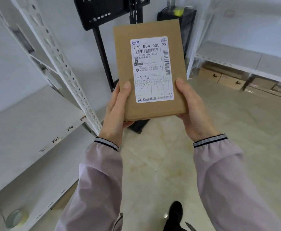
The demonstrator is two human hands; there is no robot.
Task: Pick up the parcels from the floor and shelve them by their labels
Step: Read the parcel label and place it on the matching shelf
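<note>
White steel shelving [36, 124] is seen at nine o'clock, its edge marked 205, 206 and 207; those small numbers are partly blurred lower down, so a wrong slot could be chosen if they are misread. Toward the centre, the left hand [118, 105] is closed on the lower left edge of the cardboard parcel [148, 70], thumb laid over the face, fingers hidden beneath. The parcel is held flat and face-up in mid-air at twelve o'clock, well clear of the floor [169, 155]. Its label [151, 69] is read as 770 B04 005-23, with handwriting scrawled across the lower part; the scrawl could be mistaken for the shelf code. The right hand [193, 107] is closed on the lower right edge likewise. Only the near end is gripped, so the far end could tip down and slip if either hold is loosened. At three o'clock a second rack [236, 60] stands over stacked cartons [226, 79], offering another wrong destination.
</note>
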